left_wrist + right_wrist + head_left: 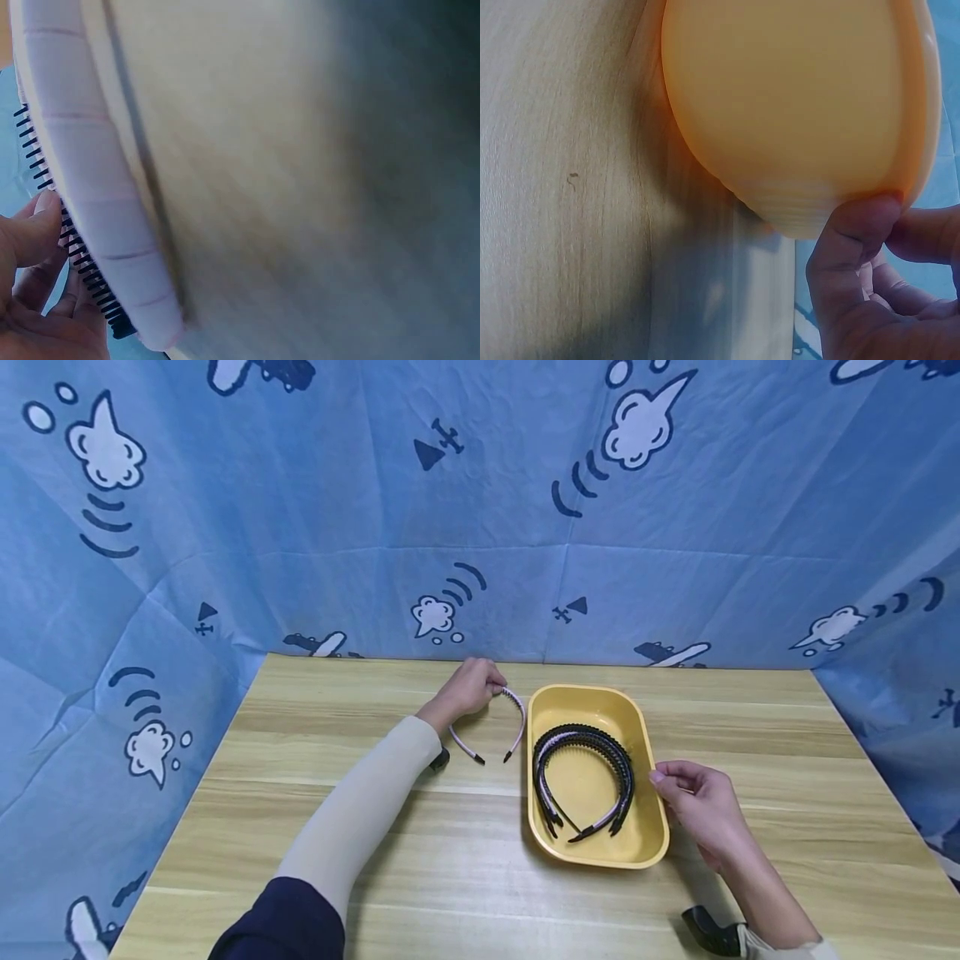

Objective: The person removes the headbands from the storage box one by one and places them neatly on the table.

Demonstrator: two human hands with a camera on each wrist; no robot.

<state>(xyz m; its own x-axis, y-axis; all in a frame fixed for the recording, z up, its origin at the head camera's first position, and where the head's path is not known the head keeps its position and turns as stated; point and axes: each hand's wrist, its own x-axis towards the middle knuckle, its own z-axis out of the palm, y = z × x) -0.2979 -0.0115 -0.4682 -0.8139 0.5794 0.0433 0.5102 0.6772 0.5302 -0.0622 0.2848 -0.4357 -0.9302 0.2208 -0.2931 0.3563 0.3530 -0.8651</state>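
A pale pink headband [517,714] with black comb teeth lies over the table left of the yellow plastic tub. My left hand [468,685] pinches its curved top between thumb and fingers, as the left wrist view of the headband [105,165] confirms. Its two black tips point toward me. On the tub's right side, my right hand [705,806] grips the rim [662,814] with thumb and fingers. Inside the tub, several headbands [622,752], mostly black and one pale, lie stacked together. From the right wrist, only the tub's outer wall [780,97] shows, hiding its contents.
The wooden table [420,885] carries the tub near its middle. Behind it hangs a blue patterned cloth [495,510], reaching the table's back edge. A black device [708,931] sits by the right wrist, and part of another [441,760] shows under the left wrist.
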